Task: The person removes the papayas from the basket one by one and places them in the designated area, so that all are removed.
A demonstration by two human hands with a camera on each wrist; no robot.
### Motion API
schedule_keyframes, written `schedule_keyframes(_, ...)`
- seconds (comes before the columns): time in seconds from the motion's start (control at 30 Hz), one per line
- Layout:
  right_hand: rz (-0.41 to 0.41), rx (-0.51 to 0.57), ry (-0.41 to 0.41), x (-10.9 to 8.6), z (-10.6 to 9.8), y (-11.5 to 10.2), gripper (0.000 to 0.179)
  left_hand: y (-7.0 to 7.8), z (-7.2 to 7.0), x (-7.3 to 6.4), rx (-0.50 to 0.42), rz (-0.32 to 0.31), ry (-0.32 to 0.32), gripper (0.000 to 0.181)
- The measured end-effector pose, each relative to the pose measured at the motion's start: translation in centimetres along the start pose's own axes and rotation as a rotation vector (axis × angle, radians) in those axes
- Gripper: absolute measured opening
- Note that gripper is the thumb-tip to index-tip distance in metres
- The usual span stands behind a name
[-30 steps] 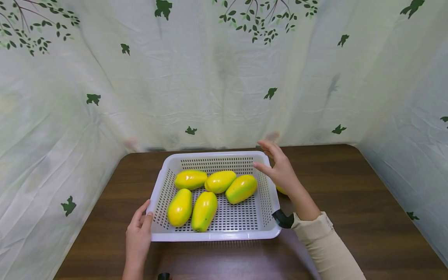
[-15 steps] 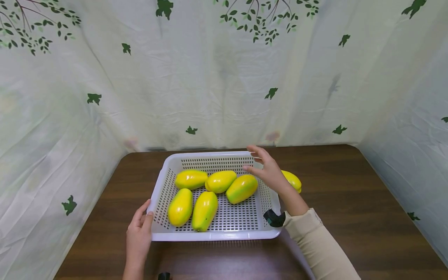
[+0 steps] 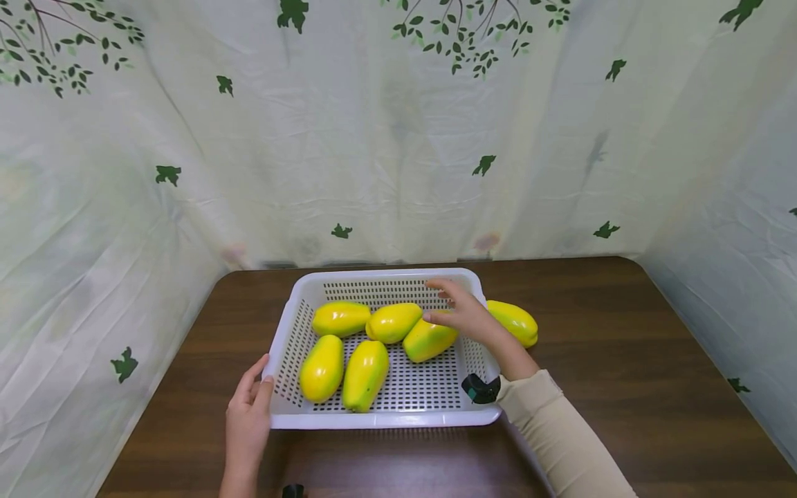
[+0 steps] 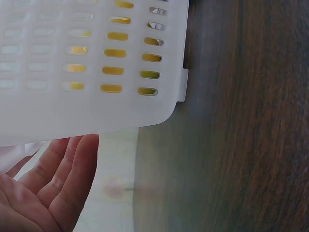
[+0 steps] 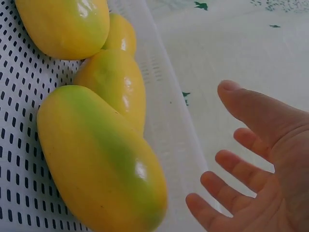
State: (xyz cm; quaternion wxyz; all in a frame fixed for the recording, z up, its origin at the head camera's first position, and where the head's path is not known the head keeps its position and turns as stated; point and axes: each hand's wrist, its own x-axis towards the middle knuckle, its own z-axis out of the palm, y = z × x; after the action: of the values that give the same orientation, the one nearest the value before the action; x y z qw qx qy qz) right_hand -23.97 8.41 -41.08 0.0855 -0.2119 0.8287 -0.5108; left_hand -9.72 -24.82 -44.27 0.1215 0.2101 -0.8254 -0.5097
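Observation:
A white perforated basket stands on the table with several glossy yellow-green fruits, shaped like papayas, inside. My left hand rests its fingers against the rim at the basket's near left; in the left wrist view the fingers are fairly straight and their tips are hidden behind the rim. Over the right side of the basket my right hand hangs with thumb and fingers apart, holding nothing. Below it lies the rightmost fruit in the basket, partly covered by the hand. The right wrist view shows that fruit apart from the fingers.
Another yellow fruit lies on the brown wooden table to the right of the basket, partly behind my right forearm. A pale curtain with green leaf prints encloses the back and sides.
My right hand has moved left and lower, from the basket's right rim to over the rightmost fruit inside. More of the fruit outside has come into view. The left hand stays on the rim.

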Motion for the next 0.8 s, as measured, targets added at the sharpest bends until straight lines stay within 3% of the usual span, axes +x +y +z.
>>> schedule_keyframes(0.53,0.116,-0.194,-0.057,0.4,1.1,0.0,0.059,-0.1,0.0,0.0,-0.014,-0.006,0.002,0.041)
schedule_keyframes(0.8,0.145,-0.274,-0.154,0.0,1.6,-0.2,0.057,-0.3,0.1,0.0,-0.026,0.013,0.005,0.043)
